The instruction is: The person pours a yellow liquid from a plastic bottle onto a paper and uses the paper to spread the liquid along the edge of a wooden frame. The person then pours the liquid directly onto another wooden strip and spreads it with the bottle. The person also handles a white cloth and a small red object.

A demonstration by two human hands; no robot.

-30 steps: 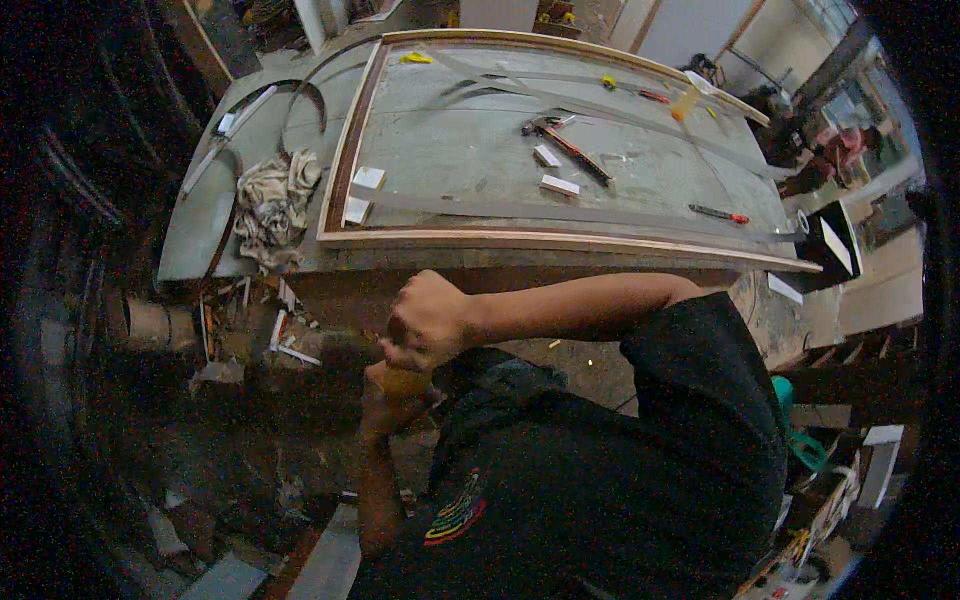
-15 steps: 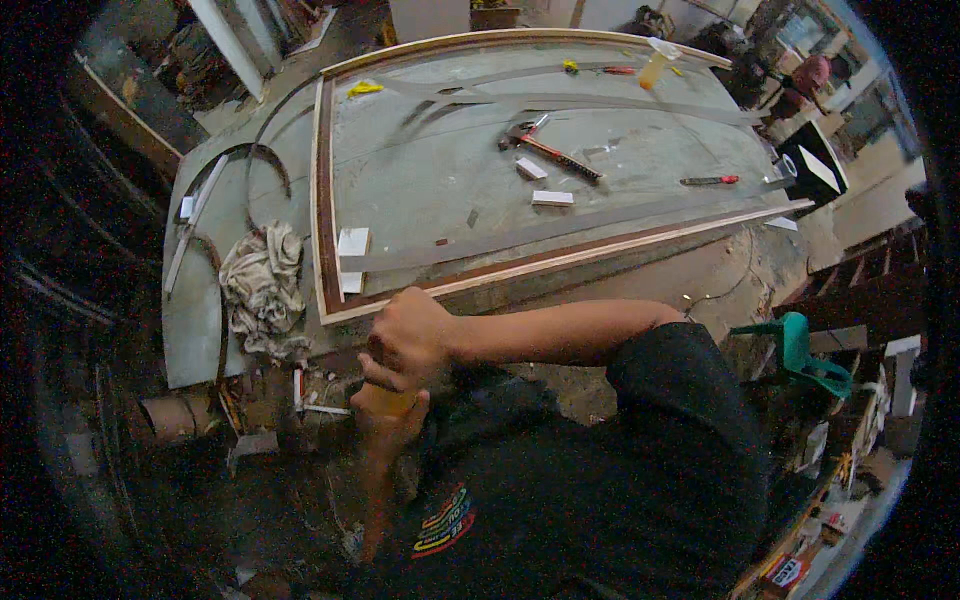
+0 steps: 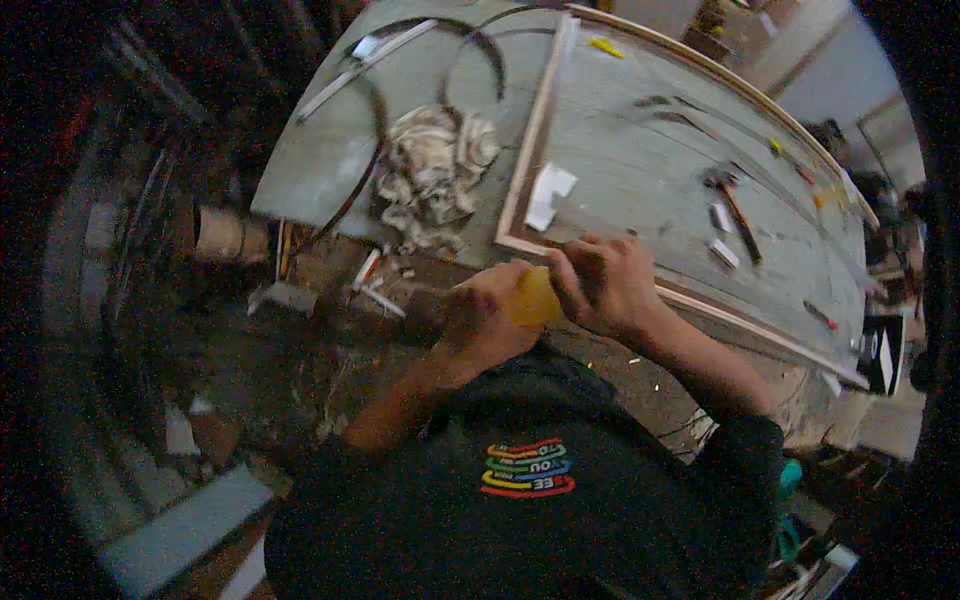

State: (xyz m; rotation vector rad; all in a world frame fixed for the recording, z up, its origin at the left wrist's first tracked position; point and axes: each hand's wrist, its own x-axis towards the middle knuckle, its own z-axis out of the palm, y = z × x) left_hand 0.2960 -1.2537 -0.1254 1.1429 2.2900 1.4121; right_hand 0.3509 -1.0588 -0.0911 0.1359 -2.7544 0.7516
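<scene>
Just past the front of my dark shirt, my left hand point(image 3: 488, 318) is wrapped round a yellow, rounded thing point(image 3: 537, 298) whose kind I cannot make out. My right hand point(image 3: 608, 285) is closed at its other side, fingers curled and knuckles up, touching it. Motion blur and the fingers hide whatever else is between the two hands. Both hands are at the near corner of a large wooden frame point(image 3: 518, 205) that lies on a pale table point(image 3: 320, 160). A white piece point(image 3: 548, 198) lies inside that corner.
Left of the frame are a crumpled rag point(image 3: 435, 170) and dark curved strips point(image 3: 375, 150). Inside the frame lie a hammer point(image 3: 740, 220), white blocks point(image 3: 724, 254) and a red-handled tool point(image 3: 822, 315). Scraps point(image 3: 380, 300) litter the area below the table edge.
The view has swung left, so the frame now appears slanted and farther right. My hands have gone from one above the other to side by side, with the yellow thing showing more between them.
</scene>
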